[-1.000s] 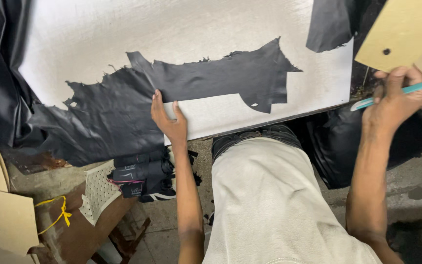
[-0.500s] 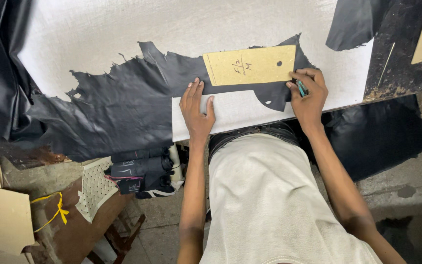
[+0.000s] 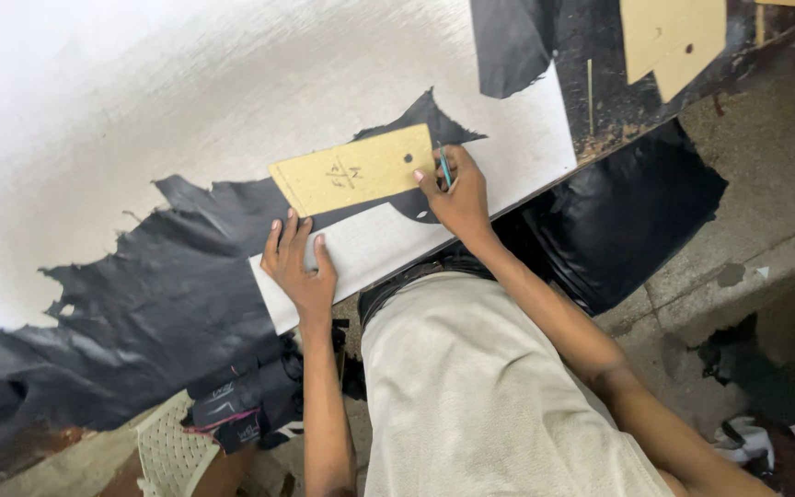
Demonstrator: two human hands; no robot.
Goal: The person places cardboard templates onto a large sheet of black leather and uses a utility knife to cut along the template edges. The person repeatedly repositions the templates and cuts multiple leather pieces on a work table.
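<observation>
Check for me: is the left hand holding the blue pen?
No, the blue pen is in the right hand, while the left hand lies flat on the black sheet.

black leather sheet cut off at left edge, teal pen tip hidden behind right hand

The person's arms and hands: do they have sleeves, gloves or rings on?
Both arms are bare all the way down, with no sleeves showing. The left hand and the right hand wear no gloves, and no rings, watch or bracelets show. The fingernails look short and pale.
</observation>
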